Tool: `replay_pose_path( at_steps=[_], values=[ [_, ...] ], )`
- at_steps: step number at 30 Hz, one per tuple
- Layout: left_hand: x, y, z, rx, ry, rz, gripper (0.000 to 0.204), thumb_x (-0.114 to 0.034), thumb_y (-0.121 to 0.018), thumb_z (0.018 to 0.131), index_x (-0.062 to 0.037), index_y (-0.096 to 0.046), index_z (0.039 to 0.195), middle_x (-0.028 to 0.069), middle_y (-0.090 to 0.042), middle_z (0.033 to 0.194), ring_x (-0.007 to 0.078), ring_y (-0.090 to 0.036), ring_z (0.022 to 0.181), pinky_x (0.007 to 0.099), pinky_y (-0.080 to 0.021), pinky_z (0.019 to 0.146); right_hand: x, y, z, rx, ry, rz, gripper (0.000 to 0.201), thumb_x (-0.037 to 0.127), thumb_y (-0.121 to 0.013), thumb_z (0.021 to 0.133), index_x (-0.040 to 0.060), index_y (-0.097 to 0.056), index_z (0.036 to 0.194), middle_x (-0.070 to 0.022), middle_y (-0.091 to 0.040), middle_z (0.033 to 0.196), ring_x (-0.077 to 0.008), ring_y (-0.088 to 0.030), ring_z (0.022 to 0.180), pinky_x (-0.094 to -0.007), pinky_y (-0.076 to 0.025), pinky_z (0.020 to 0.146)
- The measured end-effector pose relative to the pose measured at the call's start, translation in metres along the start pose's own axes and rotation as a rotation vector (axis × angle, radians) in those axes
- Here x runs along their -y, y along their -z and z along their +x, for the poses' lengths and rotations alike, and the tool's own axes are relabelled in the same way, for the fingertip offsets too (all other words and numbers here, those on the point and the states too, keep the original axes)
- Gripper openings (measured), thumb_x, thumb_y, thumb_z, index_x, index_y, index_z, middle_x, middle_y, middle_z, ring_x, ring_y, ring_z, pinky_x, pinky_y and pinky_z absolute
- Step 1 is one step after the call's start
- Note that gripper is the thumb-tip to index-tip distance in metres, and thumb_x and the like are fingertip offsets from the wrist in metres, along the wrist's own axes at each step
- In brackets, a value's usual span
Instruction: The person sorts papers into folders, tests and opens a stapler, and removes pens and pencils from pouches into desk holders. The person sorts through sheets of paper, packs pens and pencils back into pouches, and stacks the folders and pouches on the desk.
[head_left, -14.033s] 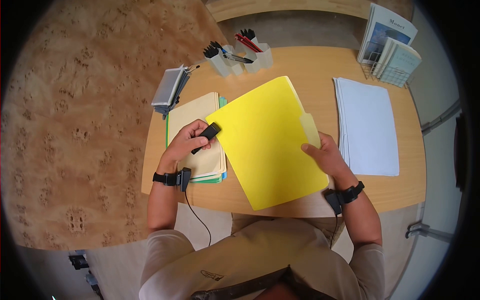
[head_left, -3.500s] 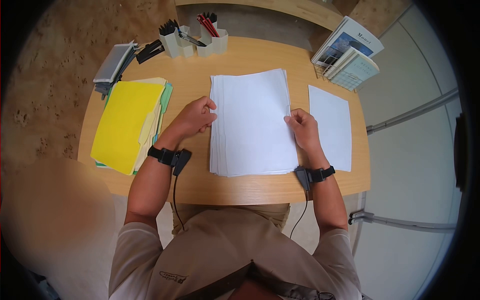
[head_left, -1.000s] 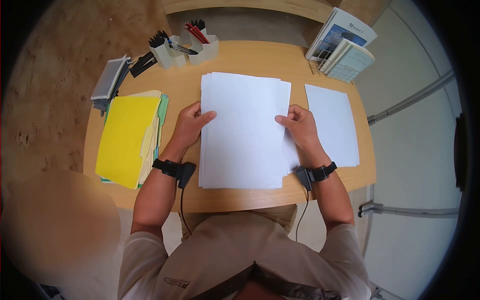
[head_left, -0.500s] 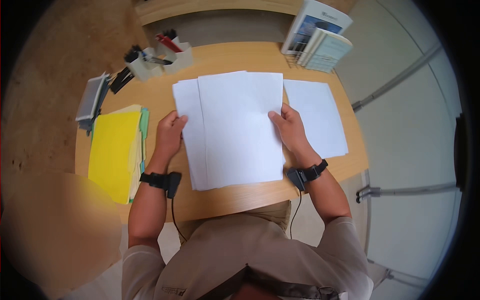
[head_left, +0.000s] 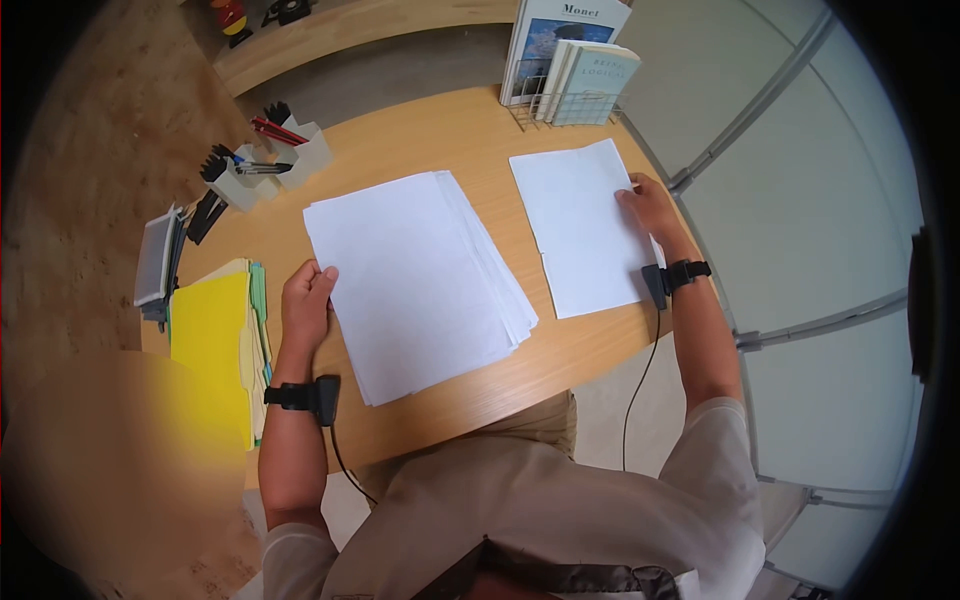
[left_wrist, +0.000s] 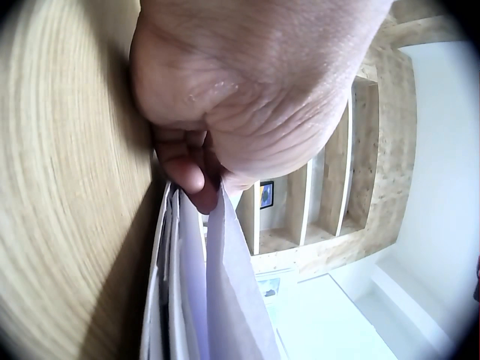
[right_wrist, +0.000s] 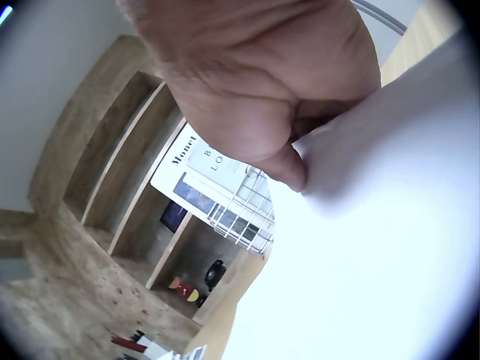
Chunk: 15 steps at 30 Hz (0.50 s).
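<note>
A fanned stack of white paper (head_left: 410, 285) lies tilted at the middle of the desk. My left hand (head_left: 308, 300) pinches its left edge, thumb on top; in the left wrist view the fingertips (left_wrist: 199, 184) are between separated sheets (left_wrist: 232, 277). At the right, my right hand (head_left: 655, 212) holds the right edge of another white paper pile (head_left: 580, 230), thumb on top and the other fingers beneath. In the right wrist view the thumb (right_wrist: 285, 166) presses on the white sheet (right_wrist: 360, 255).
Folders with a yellow one (head_left: 210, 340) on top lie at the left, below grey trays (head_left: 158, 258). Pen holders (head_left: 245, 185) and a black stapler-like object (head_left: 206, 216) stand behind them. A wire rack (head_left: 560, 108) with books is at the back. A blurred round shape covers the lower left.
My right hand has let go of the middle stack and moved right to the other paper. My left hand keeps its hold. The head view has turned rightward.
</note>
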<state>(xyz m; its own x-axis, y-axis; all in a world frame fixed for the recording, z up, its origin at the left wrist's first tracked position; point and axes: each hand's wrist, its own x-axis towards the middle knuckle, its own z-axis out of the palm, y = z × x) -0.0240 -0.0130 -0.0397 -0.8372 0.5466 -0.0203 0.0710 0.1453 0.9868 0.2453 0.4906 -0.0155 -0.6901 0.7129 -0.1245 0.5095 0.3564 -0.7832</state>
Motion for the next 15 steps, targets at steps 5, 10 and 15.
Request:
replay_pose_path(
  at_steps=[5,10,15],
  values=[
    [0.002,-0.001,0.002,-0.006,-0.021,0.034,0.022,-0.019,-0.063,0.102,-0.0026,-0.063,0.087,-0.0035,-0.058,0.071,0.0043,-0.046,0.060,0.0219,-0.038,0.056,0.018,-0.015,-0.022,-0.223,0.124,-0.403,0.045,0.033,-0.075,0.088,0.0055,-0.069,0.124,-0.0238,-0.068,0.116,-0.0388,-0.067,0.106,-0.0441,-0.052,0.097],
    [0.012,0.001,0.004,-0.018,-0.008,-0.107,0.019,-0.017,-0.065,0.101,-0.0022,-0.063,0.090,-0.0042,-0.059,0.073,0.0033,-0.047,0.062,0.0215,-0.038,0.056,0.016,-0.035,-0.030,-0.171,0.350,-0.711,0.045,0.034,-0.076,0.088,0.0089,-0.069,0.124,-0.0236,-0.067,0.120,-0.0407,-0.064,0.113,-0.0456,-0.053,0.098],
    [0.004,-0.003,0.003,-0.046,-0.013,-0.136,0.016,-0.015,-0.065,0.102,-0.0011,-0.063,0.093,-0.0032,-0.062,0.080,0.0031,-0.051,0.068,0.0212,-0.043,0.061,0.061,-0.044,-0.044,-0.019,0.322,-0.439,0.039,0.030,-0.074,0.092,0.0032,-0.070,0.120,-0.0198,-0.071,0.112,-0.0319,-0.069,0.103,-0.0399,-0.054,0.093]
  ],
)
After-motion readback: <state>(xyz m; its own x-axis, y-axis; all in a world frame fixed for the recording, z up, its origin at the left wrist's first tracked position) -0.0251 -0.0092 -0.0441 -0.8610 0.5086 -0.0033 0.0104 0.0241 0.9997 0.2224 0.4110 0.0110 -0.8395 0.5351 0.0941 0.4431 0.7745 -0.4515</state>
